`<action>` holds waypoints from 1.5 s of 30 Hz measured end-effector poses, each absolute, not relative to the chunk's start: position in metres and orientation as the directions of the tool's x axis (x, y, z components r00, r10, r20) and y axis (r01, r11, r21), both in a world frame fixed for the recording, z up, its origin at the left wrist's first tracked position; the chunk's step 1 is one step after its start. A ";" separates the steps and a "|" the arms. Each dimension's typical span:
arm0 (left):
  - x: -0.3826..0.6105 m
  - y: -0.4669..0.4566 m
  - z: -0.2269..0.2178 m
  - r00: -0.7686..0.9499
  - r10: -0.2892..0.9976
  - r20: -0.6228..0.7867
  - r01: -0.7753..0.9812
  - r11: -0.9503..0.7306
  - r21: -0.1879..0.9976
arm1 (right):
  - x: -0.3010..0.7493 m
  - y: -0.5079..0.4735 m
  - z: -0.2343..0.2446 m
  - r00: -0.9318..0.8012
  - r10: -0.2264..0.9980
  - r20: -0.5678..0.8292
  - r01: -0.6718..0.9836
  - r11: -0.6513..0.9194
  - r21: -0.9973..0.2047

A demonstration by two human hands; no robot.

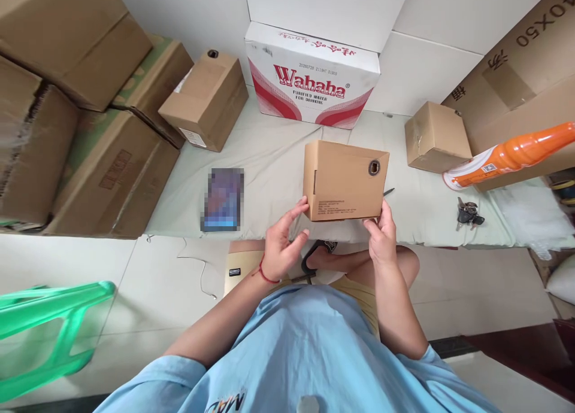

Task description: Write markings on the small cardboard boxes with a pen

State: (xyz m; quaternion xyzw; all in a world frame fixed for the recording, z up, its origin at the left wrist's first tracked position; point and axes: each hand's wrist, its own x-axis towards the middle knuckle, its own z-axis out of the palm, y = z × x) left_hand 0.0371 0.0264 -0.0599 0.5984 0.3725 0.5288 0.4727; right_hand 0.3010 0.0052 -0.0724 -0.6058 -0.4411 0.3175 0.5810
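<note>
A small brown cardboard box with a round hole near its top right corner and printed text on its front is held up above the pale cloth. My left hand touches its lower left corner with the thumb and fingertips, fingers curled. My right hand grips the lower right corner. A red string circles my left wrist. Below the box, a dark scissors handle rests near my knee.
A white and red Wahaha carton stands behind. Small brown boxes sit at back left and right. A phone, keys, an orange bottle, stacked cartons at left, and a green stool are around.
</note>
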 end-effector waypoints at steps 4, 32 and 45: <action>0.043 0.012 -0.044 0.205 0.887 0.414 0.113 -0.441 0.890 | 0.301 0.003 -0.079 0.470 0.882 0.030 0.068 -0.002 -0.998; 0.013 0.003 -0.007 0.040 0.931 0.363 -0.170 -0.351 0.921 | 0.303 -0.030 -0.004 0.292 0.799 0.526 0.599 0.276 -0.752; 0.007 0.030 -0.036 0.114 0.973 0.200 -0.173 -0.179 0.969 | 0.300 -0.006 -0.015 0.441 0.827 0.349 0.484 0.109 -0.868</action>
